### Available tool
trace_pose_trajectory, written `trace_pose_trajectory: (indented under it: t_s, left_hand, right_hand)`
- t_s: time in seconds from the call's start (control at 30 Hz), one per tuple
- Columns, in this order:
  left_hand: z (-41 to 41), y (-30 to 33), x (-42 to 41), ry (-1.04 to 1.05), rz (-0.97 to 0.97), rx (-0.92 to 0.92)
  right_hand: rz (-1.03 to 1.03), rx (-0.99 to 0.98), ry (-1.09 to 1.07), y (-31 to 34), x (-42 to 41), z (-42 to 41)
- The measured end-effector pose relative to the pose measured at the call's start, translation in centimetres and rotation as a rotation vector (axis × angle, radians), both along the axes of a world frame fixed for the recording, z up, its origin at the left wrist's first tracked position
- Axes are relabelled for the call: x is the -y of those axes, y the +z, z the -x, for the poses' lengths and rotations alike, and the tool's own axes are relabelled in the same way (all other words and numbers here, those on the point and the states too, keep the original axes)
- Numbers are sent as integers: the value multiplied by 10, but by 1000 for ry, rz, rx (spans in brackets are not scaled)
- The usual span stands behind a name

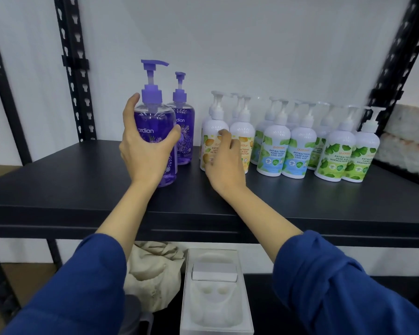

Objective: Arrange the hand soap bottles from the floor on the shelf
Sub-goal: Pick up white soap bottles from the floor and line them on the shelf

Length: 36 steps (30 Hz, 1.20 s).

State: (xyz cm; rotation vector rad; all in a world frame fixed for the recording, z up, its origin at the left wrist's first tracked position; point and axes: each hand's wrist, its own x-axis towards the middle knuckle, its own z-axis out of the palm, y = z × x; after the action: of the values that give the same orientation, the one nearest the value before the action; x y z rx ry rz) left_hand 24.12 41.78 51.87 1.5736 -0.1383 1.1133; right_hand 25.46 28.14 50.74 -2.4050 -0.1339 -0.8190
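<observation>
My left hand grips a clear purple pump bottle that stands upright on the black shelf. A second purple bottle stands just behind it to the right. My right hand hovers in front of the white orange-label bottles, its fingers loosely bent and holding nothing; it looks blurred. Further right stand white bottles with blue-green labels and with green-leaf labels, in rows two deep.
Black perforated uprights frame the shelf at left and right. White bundled material lies past the right upright. Below the shelf sit a beige cloth bag and a white moulded tray.
</observation>
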Motion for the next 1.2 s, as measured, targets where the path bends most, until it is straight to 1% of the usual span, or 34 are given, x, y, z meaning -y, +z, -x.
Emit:
trace_pose_trajectory:
  t_s: [0.1,0.17,0.33,0.47,0.57,0.83,1.0,1.1,1.2]
  left_hand:
    - [-1,1,-2,9,-2,-12]
    - [0,2,-4,21,-11,-17]
    - [-3,9,-25,48,-74,-18]
    - [-16,19,-48,41,-54,-16]
    - [-29,22,-57,30,-46,-38]
    - [-66,15,-59,-27,-167,-128]
    - [-83,11,-63,-60,-120,-127]
    - [-87,9,-66,-96,-117,-146]
    - [-87,9,-76,-164,-158,-247]
  right_hand:
    - [185,-189,28,-4,3,20]
    - [269,-264,81,-5,0,30]
    - [337,-401,184,-5,-27,36]
    - [421,-490,286,-3,-51,34]
    - [472,-550,312,-3,-62,31]
    - [502,-523,326,-5,-59,43]
    - [550,-458,339,-10,-54,64]
    - [549,-457,340,-10,-54,65]
    - [546,-443,336,-11,-54,66]
